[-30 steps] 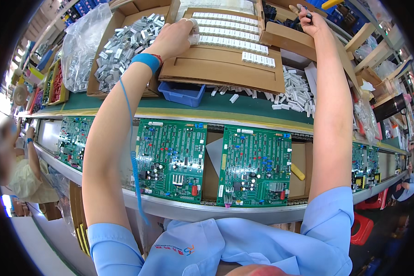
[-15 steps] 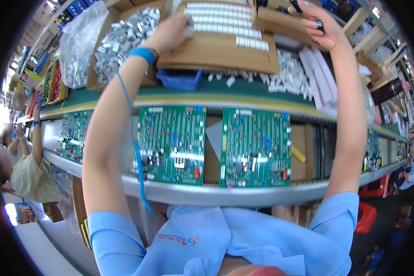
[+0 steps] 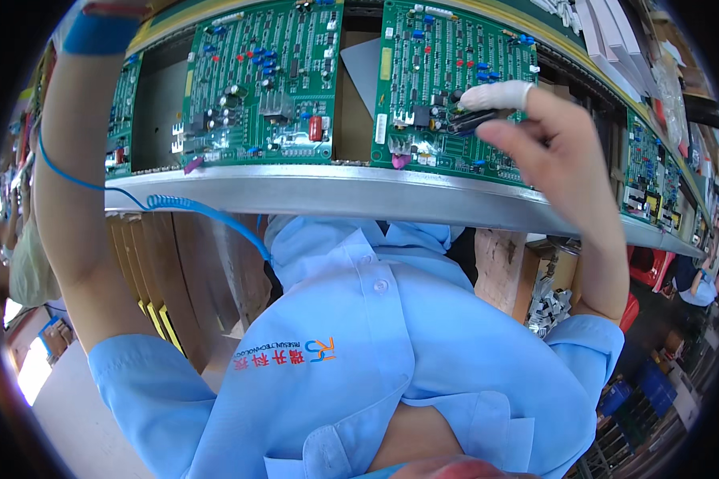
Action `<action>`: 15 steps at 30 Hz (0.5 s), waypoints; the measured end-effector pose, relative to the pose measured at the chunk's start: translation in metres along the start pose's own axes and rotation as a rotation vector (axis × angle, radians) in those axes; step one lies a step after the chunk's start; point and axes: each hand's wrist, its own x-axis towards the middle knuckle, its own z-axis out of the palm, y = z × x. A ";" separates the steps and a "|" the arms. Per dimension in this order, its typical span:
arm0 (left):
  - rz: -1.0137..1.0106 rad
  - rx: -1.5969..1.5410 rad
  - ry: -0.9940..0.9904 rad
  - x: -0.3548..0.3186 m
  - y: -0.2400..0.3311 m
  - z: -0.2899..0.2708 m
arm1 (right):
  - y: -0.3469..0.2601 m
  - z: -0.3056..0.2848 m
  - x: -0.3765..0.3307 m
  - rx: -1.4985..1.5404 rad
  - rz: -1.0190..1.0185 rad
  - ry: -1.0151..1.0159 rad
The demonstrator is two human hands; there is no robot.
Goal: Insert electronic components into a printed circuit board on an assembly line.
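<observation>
Right hand (image 3: 559, 152) over the right-hand circuit board (image 3: 447, 88), fingertips pinched shut on a small dark part (image 3: 473, 120), probably a component, held just above the board's lower middle. One finger wears a white finger cot (image 3: 497, 96). Left hand is out of frame past the top edge; only the forearm shows, with a blue wrist strap (image 3: 96, 33) and coiled blue cord (image 3: 192, 209). A second circuit board (image 3: 260, 80) sits just left, both on a metal rail (image 3: 319, 191).

Two full green circuit boards (image 3: 260, 84), one hand (image 3: 563, 152)
</observation>
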 end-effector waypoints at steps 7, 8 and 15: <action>-0.144 -0.069 -0.163 -0.047 0.048 0.018 | 0.021 0.038 -0.020 -0.471 -0.321 0.098; -0.151 -0.066 -0.154 -0.050 0.050 0.017 | 0.019 0.038 -0.020 -0.558 -0.310 0.089; -0.212 -0.078 -0.199 -0.064 0.054 0.012 | 0.016 0.043 -0.014 -0.697 -0.348 0.057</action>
